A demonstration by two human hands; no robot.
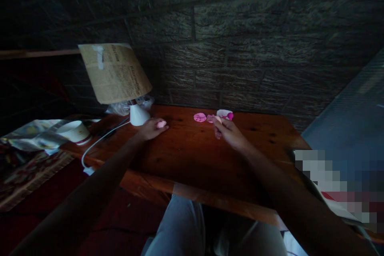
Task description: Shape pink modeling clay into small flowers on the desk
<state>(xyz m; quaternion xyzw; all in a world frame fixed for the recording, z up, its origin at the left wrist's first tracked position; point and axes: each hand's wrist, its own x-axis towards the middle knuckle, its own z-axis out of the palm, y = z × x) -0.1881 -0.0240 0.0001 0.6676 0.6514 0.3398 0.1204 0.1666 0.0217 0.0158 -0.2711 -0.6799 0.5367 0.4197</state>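
The pink disc (200, 117) lay just left of the right hand (230, 131) (its grip I couldn't tell), farther from the left hand (150, 129), which held a pink lump (161, 124).

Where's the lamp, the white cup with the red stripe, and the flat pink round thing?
Lampshade and base: lamp (115, 74), head view, on the paper shade.
Cup (73, 132), head view, on its side wall.
Pink round (199, 117), head view, on its middle.

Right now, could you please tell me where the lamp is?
In the head view, the lamp stands toward the left of the wooden table, just beyond the left hand, near the wall.
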